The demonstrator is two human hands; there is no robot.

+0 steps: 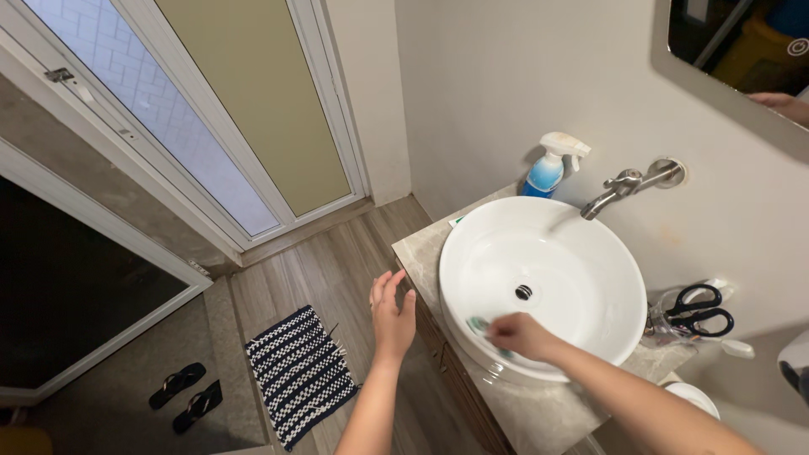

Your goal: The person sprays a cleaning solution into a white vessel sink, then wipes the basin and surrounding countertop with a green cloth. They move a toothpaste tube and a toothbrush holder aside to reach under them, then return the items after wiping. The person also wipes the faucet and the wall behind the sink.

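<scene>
My right hand (518,334) is closed on a small green scrub pad (479,323), pressed against the inner front wall of a round white basin (590,244). My left hand (393,313) hovers with fingers apart, holding nothing, over the floor just left of the stone countertop (417,248). The basin's drain (524,292) sits above my right hand. A metal wall tap (628,184) juts out over the far rim.
A blue spray bottle (549,166) stands behind the basin. A clear cup with black-handled scissors (699,310) sits at its right. On the wooden floor lie a blue-and-white woven mat (299,371) and black sandals (185,396). A glass door (194,118) stands at left.
</scene>
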